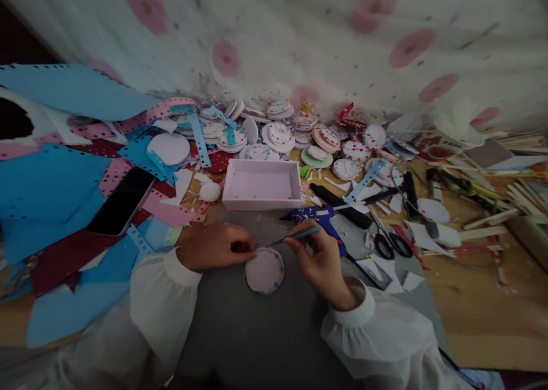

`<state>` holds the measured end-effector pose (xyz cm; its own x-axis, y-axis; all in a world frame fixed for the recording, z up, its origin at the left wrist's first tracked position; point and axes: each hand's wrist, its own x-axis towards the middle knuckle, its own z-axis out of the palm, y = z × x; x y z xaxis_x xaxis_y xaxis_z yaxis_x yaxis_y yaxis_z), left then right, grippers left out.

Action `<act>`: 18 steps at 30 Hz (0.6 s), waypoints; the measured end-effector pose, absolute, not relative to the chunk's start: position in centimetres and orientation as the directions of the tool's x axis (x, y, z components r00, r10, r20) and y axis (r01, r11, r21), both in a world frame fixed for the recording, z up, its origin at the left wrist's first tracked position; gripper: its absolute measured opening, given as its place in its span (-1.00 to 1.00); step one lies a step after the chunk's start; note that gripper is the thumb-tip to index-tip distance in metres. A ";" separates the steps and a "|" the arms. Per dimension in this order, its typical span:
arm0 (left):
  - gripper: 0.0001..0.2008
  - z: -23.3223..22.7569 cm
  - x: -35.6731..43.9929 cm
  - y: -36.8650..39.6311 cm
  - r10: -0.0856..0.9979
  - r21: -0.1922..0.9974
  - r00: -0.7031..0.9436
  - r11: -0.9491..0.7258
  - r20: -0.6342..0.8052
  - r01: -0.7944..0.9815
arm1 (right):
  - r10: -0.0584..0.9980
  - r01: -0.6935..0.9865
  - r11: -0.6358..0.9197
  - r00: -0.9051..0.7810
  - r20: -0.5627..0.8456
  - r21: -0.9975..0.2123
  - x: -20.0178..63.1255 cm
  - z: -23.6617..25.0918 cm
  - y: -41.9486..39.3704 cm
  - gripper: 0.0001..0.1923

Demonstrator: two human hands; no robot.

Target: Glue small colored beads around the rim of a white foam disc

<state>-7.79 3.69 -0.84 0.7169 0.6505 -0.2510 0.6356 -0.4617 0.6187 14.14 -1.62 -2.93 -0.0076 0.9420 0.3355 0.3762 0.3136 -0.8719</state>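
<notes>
A round white disc (264, 271) with blue and red dots round its rim lies on the grey mat (257, 338). At its upper left edge, my left hand (218, 245) is closed, with thumb and forefinger pinched on the rim. My right hand (319, 261) grips slim teal tweezers (302, 233), whose dark tip points left, close to the disc's top edge. Whether the tip holds anything is too small to tell. Just beyond both hands stands a shallow white box (262, 202) with a few tiny bits inside.
A blue glue gun (319, 216) lies beside my right hand, with black-handled scissors (387, 244) farther right. On the left are a phone (122, 201) and coloured sheets (51, 190). Decorated discs (278, 136) are piled along the back, before a patterned curtain (274, 36).
</notes>
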 end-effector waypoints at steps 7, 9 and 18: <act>-0.81 -1.7 -7.7 4.1 0.647 0.695 0.724 -0.406 -0.240 0.594 | 0.960 0.434 0.270 -0.046 0.278 -0.859 13.8 -3.0 -1.6 -0.92; -0.82 -1.9 -7.7 4.1 0.650 0.698 0.723 -0.406 -0.233 0.590 | 0.964 0.449 0.257 -0.053 0.261 -0.856 13.8 -3.1 -1.6 -0.93; -0.79 -2.5 -8.0 4.1 0.644 0.714 0.741 -0.428 -0.189 0.554 | 0.952 0.474 0.296 -0.077 0.296 -0.829 13.5 -3.3 -1.5 -0.93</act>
<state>-8.03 4.05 -2.52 0.7411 0.6444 -0.1885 0.5540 -0.4283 0.7138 13.47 -1.51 -3.34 -0.0766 0.9522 0.2956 0.4741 0.2956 -0.8294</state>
